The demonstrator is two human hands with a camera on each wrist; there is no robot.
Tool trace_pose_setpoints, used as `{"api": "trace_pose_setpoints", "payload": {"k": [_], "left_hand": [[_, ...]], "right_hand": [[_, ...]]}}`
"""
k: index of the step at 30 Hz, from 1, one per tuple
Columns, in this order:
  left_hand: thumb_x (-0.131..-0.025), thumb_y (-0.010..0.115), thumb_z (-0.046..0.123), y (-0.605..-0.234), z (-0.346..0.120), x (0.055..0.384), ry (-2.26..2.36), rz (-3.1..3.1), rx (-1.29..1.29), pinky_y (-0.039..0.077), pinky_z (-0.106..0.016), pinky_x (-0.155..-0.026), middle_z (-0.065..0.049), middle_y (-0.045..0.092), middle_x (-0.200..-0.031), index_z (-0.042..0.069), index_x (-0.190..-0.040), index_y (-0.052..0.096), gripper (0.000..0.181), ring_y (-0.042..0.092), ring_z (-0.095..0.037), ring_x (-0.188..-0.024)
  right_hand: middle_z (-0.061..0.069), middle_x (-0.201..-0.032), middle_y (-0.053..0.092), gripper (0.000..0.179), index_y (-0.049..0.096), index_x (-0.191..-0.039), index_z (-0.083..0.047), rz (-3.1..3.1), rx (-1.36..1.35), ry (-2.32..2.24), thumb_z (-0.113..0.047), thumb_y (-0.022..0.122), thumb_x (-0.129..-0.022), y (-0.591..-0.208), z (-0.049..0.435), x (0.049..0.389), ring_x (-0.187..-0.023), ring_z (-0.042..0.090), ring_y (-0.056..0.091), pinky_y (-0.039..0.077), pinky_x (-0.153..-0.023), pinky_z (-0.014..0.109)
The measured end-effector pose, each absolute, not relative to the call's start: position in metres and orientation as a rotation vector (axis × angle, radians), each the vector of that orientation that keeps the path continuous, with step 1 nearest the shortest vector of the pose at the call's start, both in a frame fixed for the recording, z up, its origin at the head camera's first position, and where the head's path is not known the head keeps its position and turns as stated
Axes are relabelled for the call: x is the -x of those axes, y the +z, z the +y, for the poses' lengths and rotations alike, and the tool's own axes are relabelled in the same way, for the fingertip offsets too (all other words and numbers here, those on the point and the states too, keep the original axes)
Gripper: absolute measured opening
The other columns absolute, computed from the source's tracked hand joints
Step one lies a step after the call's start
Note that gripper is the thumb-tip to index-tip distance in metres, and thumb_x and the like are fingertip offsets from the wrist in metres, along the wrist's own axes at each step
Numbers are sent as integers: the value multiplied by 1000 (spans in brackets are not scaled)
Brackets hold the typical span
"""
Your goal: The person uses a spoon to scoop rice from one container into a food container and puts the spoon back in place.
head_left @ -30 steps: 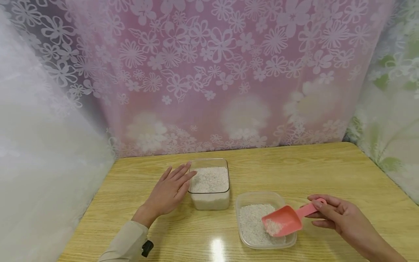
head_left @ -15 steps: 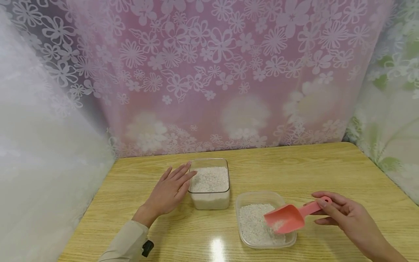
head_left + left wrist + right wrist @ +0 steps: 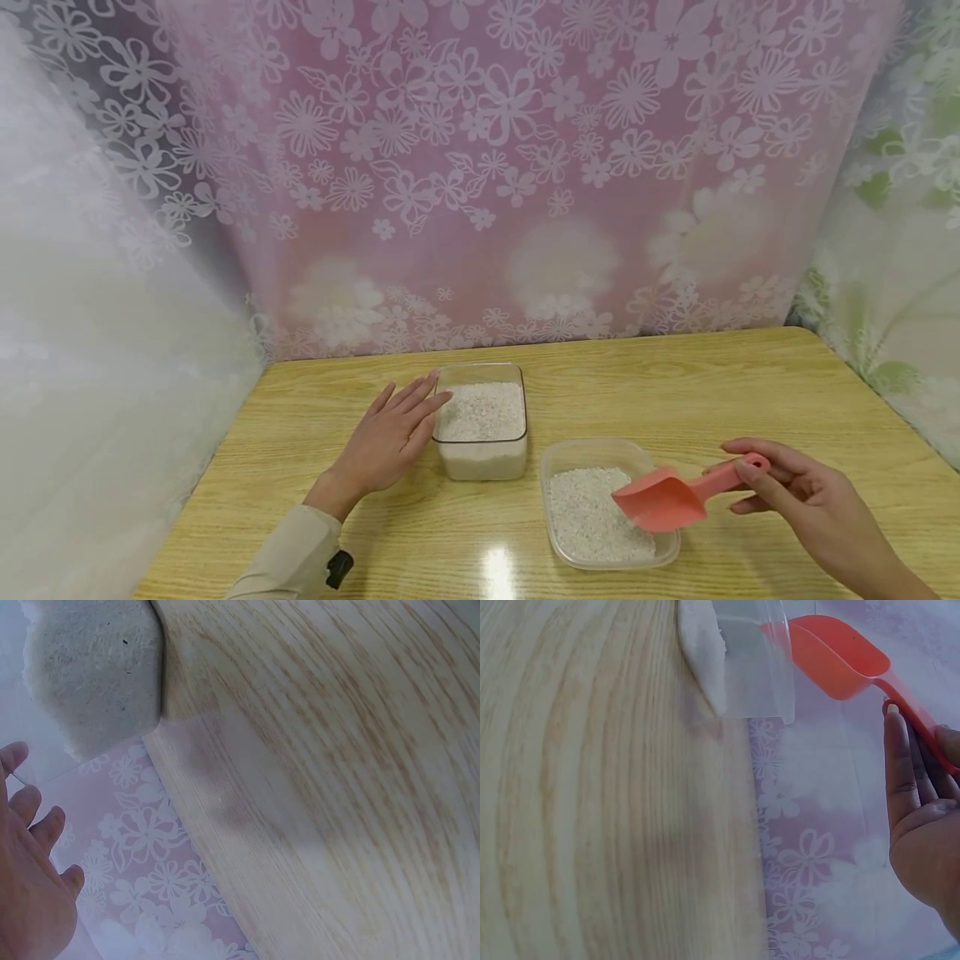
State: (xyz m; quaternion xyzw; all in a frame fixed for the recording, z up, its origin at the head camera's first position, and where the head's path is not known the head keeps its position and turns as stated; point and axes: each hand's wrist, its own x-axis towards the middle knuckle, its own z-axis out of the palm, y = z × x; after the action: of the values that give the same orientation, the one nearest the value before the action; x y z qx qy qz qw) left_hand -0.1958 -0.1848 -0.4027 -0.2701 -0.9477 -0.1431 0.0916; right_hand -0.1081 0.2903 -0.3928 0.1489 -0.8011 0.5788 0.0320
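My right hand point(image 3: 813, 504) pinches the handle of a pink scoop point(image 3: 663, 500) between thumb and fingers. The scoop is tilted over the right side of a low clear plastic container point(image 3: 558, 457), which holds pale, flaky grains point(image 3: 592, 517). In the right wrist view the scoop point(image 3: 840, 656) hangs at the container's rim, its bowl looking bare inside. With fingers fairly straight, my left hand point(image 3: 386, 437) rests against the left rim of a taller clear square container point(image 3: 483, 477), nearly full of similar pale grains point(image 3: 483, 410). The left wrist view shows the hand point(image 3: 34, 877) beside that container.
Both containers stand on a wood-grain table point(image 3: 637, 383), the taller one farther back and to the left. A pink flowered curtain point(image 3: 525, 192) hangs behind the table's far edge. Pale sheets cover the left side point(image 3: 112, 350) and the right side point(image 3: 892, 292).
The scoop has tipped over and shifted slightly right, and the grains in it have dropped into the low container. My left hand has stayed in place.
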Motion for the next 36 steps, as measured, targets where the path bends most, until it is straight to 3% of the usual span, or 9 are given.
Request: {"api": "trace_pose_setpoints", "payload": {"k": [7,10,15,21,36], "left_hand": [[-106,31,34,-403,-185,196,-424,-2804,809,9,-47,-115,6,19,-157,26,-147,42,43,20,-17,-142],[-106,32,33,-402,-185,196,-426,-2800,812,9,-47,-115,5,20,-157,26,-147,42,43,20,-17,-142],[-106,33,32,-403,-185,195,-424,-2782,807,11,-48,-115,4,22,-156,26,-146,43,42,22,-18,-142],[-106,35,30,-403,-185,195,-430,-2771,814,11,-48,-114,2,24,-156,25,-145,45,41,23,-18,-141],[-106,30,34,-402,-184,194,-431,-2777,818,12,-49,-114,0,25,-155,24,-146,44,43,23,-18,-141]], "right_hand": [[2,-103,70,30,56,-127,0,-2460,-476,1655,5,45,-99,-387,287,107,-82,20,69,56,-65,38],[1,-102,70,29,58,-125,-3,-2466,-432,1661,2,46,-99,-386,287,109,-81,19,69,56,-66,36],[6,-102,71,28,61,-123,-8,-2296,-358,2005,-1,46,-100,-383,289,117,-87,19,69,56,-71,35],[13,-104,70,32,65,-119,-4,-1793,-396,2551,3,39,-101,-377,289,131,-90,25,69,53,-78,35],[18,-101,67,20,61,-107,6,-1255,-406,2957,2,43,-100,-353,238,172,-94,30,68,51,-87,36]]}}
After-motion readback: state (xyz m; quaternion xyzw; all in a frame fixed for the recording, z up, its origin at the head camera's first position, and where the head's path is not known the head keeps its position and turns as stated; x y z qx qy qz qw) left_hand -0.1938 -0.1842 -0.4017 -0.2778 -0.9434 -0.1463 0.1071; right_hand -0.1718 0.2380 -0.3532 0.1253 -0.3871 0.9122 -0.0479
